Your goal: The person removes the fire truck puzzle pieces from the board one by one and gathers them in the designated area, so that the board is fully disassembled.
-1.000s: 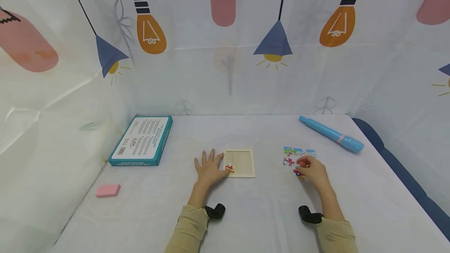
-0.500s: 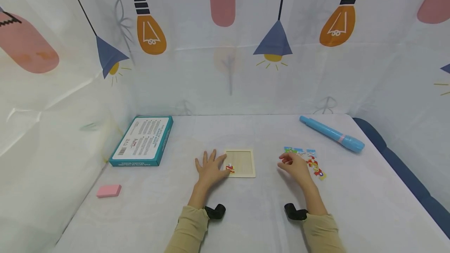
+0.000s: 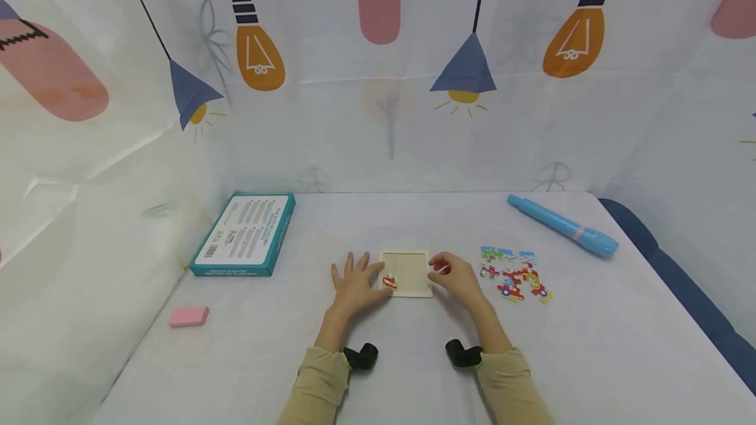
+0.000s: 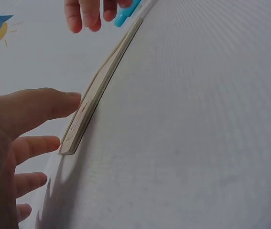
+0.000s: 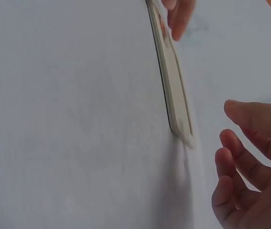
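Observation:
A small pale wooden puzzle tray (image 3: 410, 274) lies on the table, with one red-and-yellow puzzle piece (image 3: 389, 282) in its lower left corner. My left hand (image 3: 353, 292) rests at the tray's left edge, fingers spread and thumb at that piece. Beside the tray's right edge is my right hand (image 3: 462, 284), its fingers loosely bent; in the right wrist view nothing shows between thumb and fingers (image 5: 257, 164), and they look apart from the tray. Further right, several colourful loose puzzle pieces (image 3: 510, 284) lie on the cloth.
A teal-edged box (image 3: 242, 235) stands at the back left, with a pink block (image 3: 189, 317) in front of it. At the back right lies a light blue tube-shaped thing (image 3: 562, 225). White printed cloth (image 3: 354, 130) hangs behind the table.
My right hand has moved left, from over the loose puzzle pieces to the tray's right edge, uncovering those pieces. The left hand has stayed at the tray.

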The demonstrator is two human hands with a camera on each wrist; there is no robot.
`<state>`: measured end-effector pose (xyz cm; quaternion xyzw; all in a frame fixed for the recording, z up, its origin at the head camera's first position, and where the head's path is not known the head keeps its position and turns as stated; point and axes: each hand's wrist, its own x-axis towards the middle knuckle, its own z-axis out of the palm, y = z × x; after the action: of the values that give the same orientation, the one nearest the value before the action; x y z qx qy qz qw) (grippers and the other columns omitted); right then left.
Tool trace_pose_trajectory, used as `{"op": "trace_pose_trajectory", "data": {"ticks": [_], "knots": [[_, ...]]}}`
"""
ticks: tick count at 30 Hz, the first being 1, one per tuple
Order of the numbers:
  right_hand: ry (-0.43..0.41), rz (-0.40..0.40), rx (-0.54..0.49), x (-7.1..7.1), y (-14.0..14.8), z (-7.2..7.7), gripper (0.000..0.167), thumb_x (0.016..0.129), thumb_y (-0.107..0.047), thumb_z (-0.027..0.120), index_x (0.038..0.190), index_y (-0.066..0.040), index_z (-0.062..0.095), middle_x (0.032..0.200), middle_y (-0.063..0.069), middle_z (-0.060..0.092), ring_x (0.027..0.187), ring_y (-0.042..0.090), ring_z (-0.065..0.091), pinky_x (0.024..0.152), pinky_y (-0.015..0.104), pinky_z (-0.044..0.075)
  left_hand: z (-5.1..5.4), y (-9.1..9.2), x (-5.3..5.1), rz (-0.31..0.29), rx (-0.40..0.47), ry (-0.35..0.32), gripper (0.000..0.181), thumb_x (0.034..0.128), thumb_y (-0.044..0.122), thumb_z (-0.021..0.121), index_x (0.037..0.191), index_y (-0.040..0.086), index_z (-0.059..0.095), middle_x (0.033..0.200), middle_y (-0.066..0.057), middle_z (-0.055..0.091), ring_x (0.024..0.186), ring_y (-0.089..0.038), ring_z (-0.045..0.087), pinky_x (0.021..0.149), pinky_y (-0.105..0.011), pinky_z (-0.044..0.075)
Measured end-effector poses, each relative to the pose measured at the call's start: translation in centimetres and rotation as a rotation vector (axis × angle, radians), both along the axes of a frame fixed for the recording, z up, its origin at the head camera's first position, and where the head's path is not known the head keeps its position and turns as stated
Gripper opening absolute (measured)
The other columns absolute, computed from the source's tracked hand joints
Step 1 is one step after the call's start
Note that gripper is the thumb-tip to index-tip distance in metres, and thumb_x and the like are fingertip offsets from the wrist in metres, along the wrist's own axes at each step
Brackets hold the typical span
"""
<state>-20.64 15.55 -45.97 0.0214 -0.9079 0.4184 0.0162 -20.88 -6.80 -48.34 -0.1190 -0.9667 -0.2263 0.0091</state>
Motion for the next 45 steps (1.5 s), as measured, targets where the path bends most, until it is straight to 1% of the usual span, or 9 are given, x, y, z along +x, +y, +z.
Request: {"op": "trace_pose_trajectory", "data": {"ticks": [5, 9, 15, 20, 26, 30, 34, 40, 45], "knots": [[0.029, 0.128, 0.052, -0.4, -3.2, -0.1, 0.019, 0.078, -0.006, 0.068, 0.097, -0.006, 0.067, 0.087, 0.006, 0.062, 0.078, 0.019, 0.056, 0.070, 0.034, 0.046, 0.0, -0.3, -0.1, -0.001, -0.044, -0.024, 0.067, 0.0699, 0.051, 0.070, 0.129, 0.024, 0.055, 0.145, -0.011, 0.037, 0.136, -0.043, 0.017, 0.100, -0.069, 0.004], [0.056, 0.211, 0.198, -0.8, -5.4, -0.4, 0.028, 0.078, -0.011, 0.068, 0.105, -0.008, 0.068, 0.092, 0.010, 0.059, 0.082, 0.023, 0.056, 0.071, 0.037, 0.046, -0.1, -0.5, -0.3, 0.007, -0.047, -0.021, 0.067, 0.0706, 0.054, 0.069, 0.130, 0.025, 0.055, 0.146, -0.010, 0.036, 0.136, -0.042, 0.018, 0.101, -0.069, 0.005], [0.070, 0.207, 0.328, -1.0, -6.7, -0.7, 0.032, 0.071, -0.016, 0.074, 0.103, -0.011, 0.069, 0.094, 0.010, 0.055, 0.084, 0.027, 0.054, 0.070, 0.040, 0.045, -0.3, -0.2, -0.4, 0.009, -0.021, -0.005, 0.067, 0.0693, 0.056, 0.069, 0.128, 0.026, 0.056, 0.146, -0.009, 0.036, 0.136, -0.042, 0.019, 0.101, -0.068, 0.005], [0.087, 0.181, 0.255, -0.9, -6.7, -0.5, 0.026, 0.071, -0.009, 0.075, 0.095, -0.010, 0.065, 0.087, 0.008, 0.059, 0.079, 0.023, 0.056, 0.067, 0.037, 0.046, -0.6, 0.0, -0.4, 0.008, -0.012, -0.005, 0.066, 0.0685, 0.054, 0.070, 0.126, 0.025, 0.057, 0.146, -0.008, 0.037, 0.137, -0.041, 0.018, 0.102, -0.068, 0.005], [0.078, 0.169, 0.020, -0.4, -6.0, -0.1, 0.019, 0.076, -0.001, 0.070, 0.091, -0.008, 0.061, 0.078, 0.004, 0.065, 0.071, 0.016, 0.059, 0.062, 0.029, 0.046, -0.5, 0.2, -0.4, -0.001, 0.005, -0.007, 0.065, 0.0693, 0.053, 0.071, 0.127, 0.025, 0.057, 0.146, -0.008, 0.036, 0.137, -0.040, 0.017, 0.102, -0.067, 0.003], [0.041, 0.118, -0.153, 0.1, -4.2, 0.3, 0.017, 0.079, 0.000, 0.068, 0.093, -0.006, 0.061, 0.081, 0.008, 0.067, 0.076, 0.018, 0.062, 0.065, 0.028, 0.047, -0.4, 0.3, -0.3, -0.012, 0.009, -0.013, 0.067, 0.0698, 0.053, 0.071, 0.128, 0.024, 0.056, 0.146, -0.009, 0.035, 0.137, -0.041, 0.017, 0.102, -0.067, 0.003], [-0.023, 0.055, -0.225, 0.7, -0.2, 0.7, 0.018, 0.083, -0.003, 0.064, 0.100, -0.003, 0.060, 0.084, 0.010, 0.066, 0.077, 0.018, 0.060, 0.065, 0.027, 0.045, -0.4, 0.5, -0.3, -0.021, 0.005, -0.020, 0.068, 0.0707, 0.053, 0.069, 0.130, 0.024, 0.055, 0.147, -0.008, 0.034, 0.138, -0.040, 0.016, 0.103, -0.067, 0.001], [-0.115, -0.053, -0.085, 2.6, 5.8, 1.1, 0.024, 0.085, -0.009, 0.061, 0.107, 0.000, 0.058, 0.089, 0.012, 0.063, 0.079, 0.020, 0.056, 0.064, 0.028, 0.042, -0.3, 0.5, -0.5, -0.014, -0.003, -0.019, 0.067, 0.0710, 0.053, 0.068, 0.131, 0.025, 0.054, 0.148, -0.007, 0.033, 0.138, -0.039, 0.015, 0.103, -0.066, 0.000], [-0.106, -0.098, 0.052, 3.5, 8.4, 0.9, 0.023, 0.083, -0.008, 0.060, 0.104, 0.003, 0.060, 0.084, 0.010, 0.061, 0.075, 0.019, 0.054, 0.061, 0.028, 0.041, -0.1, 0.1, -0.3, 0.001, -0.002, -0.037, 0.068, 0.0707, 0.052, 0.069, 0.131, 0.025, 0.054, 0.148, -0.007, 0.032, 0.138, -0.039, 0.014, 0.103, -0.066, 0.000]]}}
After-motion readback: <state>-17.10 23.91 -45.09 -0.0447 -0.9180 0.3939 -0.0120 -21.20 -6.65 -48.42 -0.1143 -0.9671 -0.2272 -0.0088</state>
